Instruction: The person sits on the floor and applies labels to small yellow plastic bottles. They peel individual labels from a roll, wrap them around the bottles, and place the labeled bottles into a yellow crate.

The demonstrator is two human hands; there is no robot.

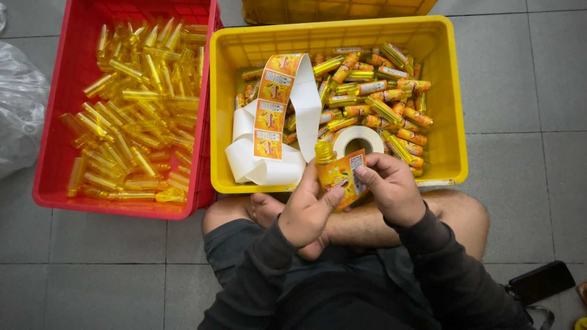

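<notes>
Left hand (309,211) fingers curled, thumb (330,197) pressed flat against the lower side of a small yellow bottle (333,174), gripping it from the left. Right hand (391,186) fingers bent and pinching the bottle's right side, thumb (361,174) on the orange label (345,177) that is wrapped around the bottle body. Bottle is held between both hands, slightly tilted, gold cap (324,153) pointing up and away from the fingers. Whether the label is fully stuck down, cannot tell.

Both wrists come in from below, dark long sleeves (440,269) covering the forearms, elbows out to the sides, hands meeting above the crossed bare legs (367,223). Person sits on a grey tiled floor (104,269).

Just beyond the fingertips: a yellow crate (452,122), its near rim right under the bottle. Inside it, directly past the cap, a white roll core (358,140) of label backing. Left of that a long strip of orange labels (272,107) on white backing paper, looping and piled up. Far side and right of the crate: a heap of labelled bottles (379,101) lying flat.

Further left of the left hand, touching the yellow crate: a red crate (55,159) full of bare yellow bottles (134,110), no labels. Past it at the far left edge, a clear plastic bag (21,110). Lower right of the right elbow, a dark phone (541,281) on the floor. A second yellow crate (336,9) at the top edge.
</notes>
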